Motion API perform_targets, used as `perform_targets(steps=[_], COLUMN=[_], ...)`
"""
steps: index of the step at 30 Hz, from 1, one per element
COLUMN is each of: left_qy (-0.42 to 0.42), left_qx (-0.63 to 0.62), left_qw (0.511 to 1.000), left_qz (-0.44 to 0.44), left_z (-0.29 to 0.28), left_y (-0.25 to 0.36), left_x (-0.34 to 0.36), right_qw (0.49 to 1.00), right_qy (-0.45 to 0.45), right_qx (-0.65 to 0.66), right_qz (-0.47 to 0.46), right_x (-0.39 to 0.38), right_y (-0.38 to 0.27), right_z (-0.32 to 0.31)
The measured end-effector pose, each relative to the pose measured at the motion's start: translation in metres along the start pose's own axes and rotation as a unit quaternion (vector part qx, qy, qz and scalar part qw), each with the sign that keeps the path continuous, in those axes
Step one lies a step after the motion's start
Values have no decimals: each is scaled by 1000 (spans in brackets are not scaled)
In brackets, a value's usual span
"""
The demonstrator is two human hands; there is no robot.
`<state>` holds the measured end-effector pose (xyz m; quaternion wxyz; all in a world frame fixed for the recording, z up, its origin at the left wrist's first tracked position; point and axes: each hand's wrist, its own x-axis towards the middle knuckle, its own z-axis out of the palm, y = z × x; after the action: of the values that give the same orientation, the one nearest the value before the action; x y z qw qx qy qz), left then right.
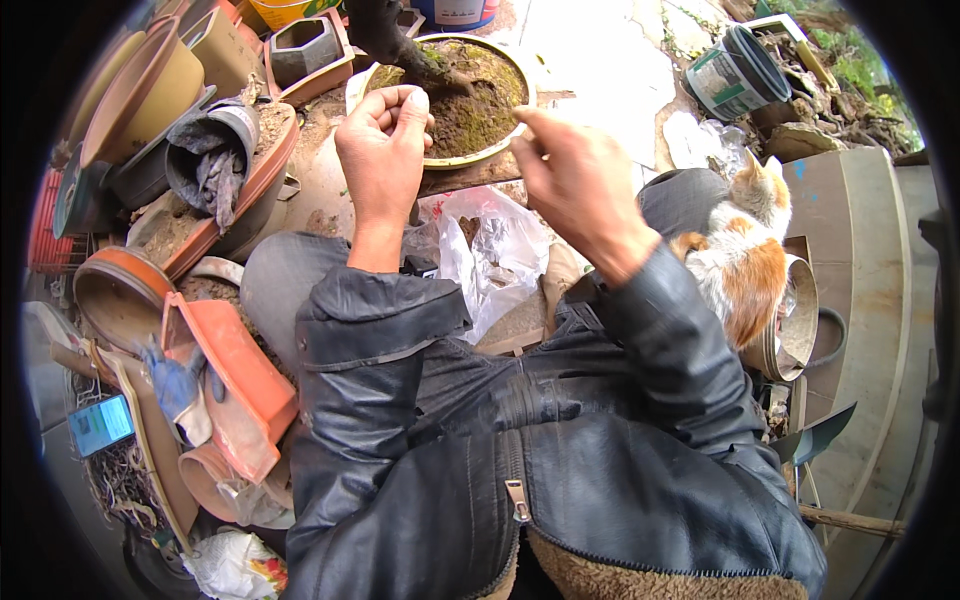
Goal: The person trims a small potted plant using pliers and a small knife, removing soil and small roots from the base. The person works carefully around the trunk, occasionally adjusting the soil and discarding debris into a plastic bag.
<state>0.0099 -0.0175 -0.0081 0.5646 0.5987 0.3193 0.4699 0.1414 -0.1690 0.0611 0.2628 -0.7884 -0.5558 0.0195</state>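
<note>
In front of me stands a shallow, cream-rimmed round pot [527, 68] of mossy soil [490, 100], with a thick, dark, leaning tree trunk [385, 35] growing from it. My left hand [385, 150] is raised before the pot's near left rim, fingers curled and thumb pressed against them. Whatever lies in that pinch is too small to make out. By the near right rim is my right hand [585, 185], closed with its forefinger and thumb toward the left hand; what they hold, if anything, cannot be seen. A crumpled clear plastic bag [495, 255] lies below, between my knees.
A white-and-orange cat [745, 250] sits against my right leg. Stacked pots [140, 95], an orange planter [235, 390], a blue-and-white glove [178, 390] and a lit phone [100, 425] crowd the left. At the far right, a dark green bucket [738, 75] lies tilted.
</note>
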Motion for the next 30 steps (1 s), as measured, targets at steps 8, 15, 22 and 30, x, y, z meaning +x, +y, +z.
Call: perform_targets(steps=[8,15,22,30], left_qy=[6,18,10,10], left_qx=[16,7,1,9], left_qw=[1000,1000,1000,1000], left_qz=[0,-2,-4,-7], left_z=[2,5,6,4], left_y=[1,1,-2,-5], left_x=[-2,-1,-2,1], right_qw=[998,997,996,995], right_qy=[44,43,39,66], right_qx=[-17,-28,-63,64], right_qz=[-30,-51,-55,36], right_x=[17,26,27,27], right_y=[24,31,30,34], right_z=[65,70,74,59])
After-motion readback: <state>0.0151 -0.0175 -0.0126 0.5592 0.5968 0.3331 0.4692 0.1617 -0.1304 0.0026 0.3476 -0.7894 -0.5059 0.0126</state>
